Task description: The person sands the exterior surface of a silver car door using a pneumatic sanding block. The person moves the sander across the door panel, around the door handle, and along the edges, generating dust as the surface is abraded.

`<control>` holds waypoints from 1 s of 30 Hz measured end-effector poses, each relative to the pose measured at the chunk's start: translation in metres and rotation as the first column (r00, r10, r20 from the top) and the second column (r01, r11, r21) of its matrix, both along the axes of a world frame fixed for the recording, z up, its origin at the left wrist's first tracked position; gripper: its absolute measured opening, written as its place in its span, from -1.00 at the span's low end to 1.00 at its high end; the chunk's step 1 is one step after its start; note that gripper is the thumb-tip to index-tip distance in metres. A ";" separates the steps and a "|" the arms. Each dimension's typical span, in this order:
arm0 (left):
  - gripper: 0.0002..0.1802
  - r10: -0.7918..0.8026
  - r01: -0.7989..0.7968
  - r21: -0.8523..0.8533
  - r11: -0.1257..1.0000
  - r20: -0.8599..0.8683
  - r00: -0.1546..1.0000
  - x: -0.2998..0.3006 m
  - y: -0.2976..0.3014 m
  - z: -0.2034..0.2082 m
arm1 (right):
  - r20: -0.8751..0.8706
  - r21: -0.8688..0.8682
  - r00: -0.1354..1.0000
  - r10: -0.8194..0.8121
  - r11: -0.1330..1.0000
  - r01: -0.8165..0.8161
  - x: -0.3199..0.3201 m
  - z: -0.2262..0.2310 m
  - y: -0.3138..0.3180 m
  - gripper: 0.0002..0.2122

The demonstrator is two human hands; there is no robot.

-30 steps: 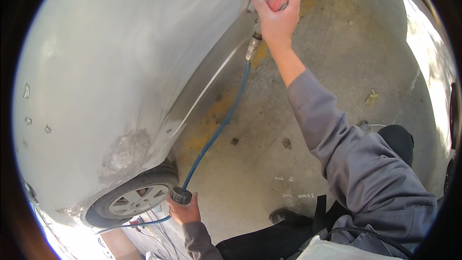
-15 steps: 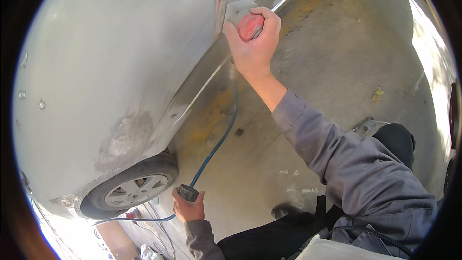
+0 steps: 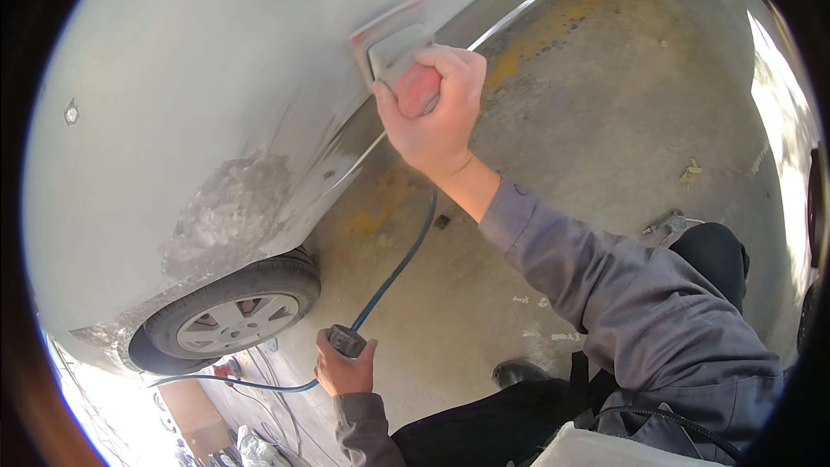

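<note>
Stained concrete floor (image 3: 605,121) carries the car's wheel (image 3: 229,320) at left, scattered debris (image 3: 690,173) at right.

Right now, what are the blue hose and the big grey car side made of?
The hose looks like rubber or soft plastic: it bends in a smooth curve, held by the left hand. The car side seems painted metal, dull and sanded, with a rough bare patch near the wheel.

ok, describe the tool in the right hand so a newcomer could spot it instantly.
Start at the pale car body panel filling the upper left. Near its lower edge the right hand presses a sander flat against the panel. It is the only thing with a red grip and a rectangular pad, and a blue hose hangs from it.
</note>
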State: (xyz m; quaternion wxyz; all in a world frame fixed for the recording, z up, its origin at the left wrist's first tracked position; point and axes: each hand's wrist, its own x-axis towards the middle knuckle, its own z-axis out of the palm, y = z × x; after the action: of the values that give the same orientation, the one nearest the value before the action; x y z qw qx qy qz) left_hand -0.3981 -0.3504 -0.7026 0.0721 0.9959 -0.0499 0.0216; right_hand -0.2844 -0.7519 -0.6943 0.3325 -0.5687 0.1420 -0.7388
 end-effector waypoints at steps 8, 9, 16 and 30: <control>0.06 -0.030 0.030 0.041 0.999 -0.009 1.000 0.003 0.009 -0.010 | -0.077 -0.192 0.995 0.059 0.979 -0.073 0.005 -0.009 0.036 -0.44; 0.07 -0.026 0.027 0.037 0.999 -0.015 1.000 0.003 0.009 -0.010 | -0.074 -0.210 0.994 0.075 0.974 -0.089 0.004 -0.007 0.038 -0.47; 0.10 -0.025 0.025 0.025 0.999 0.002 1.000 0.006 -0.001 -0.008 | -0.075 -0.230 0.997 -0.021 0.973 0.003 -0.010 0.011 -0.020 -0.43; 0.08 -0.088 0.102 -0.045 0.994 0.247 0.965 0.022 -0.040 0.003 | 0.008 0.435 0.999 -0.043 0.900 0.035 -0.040 0.022 -0.238 -0.43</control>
State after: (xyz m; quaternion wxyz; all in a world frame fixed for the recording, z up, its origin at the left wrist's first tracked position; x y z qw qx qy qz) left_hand -0.3761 -0.3902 -0.6997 0.0947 0.9796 -0.1053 0.1423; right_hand -0.3243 -0.9901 -0.6723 0.4375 -0.4706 0.3117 -0.7000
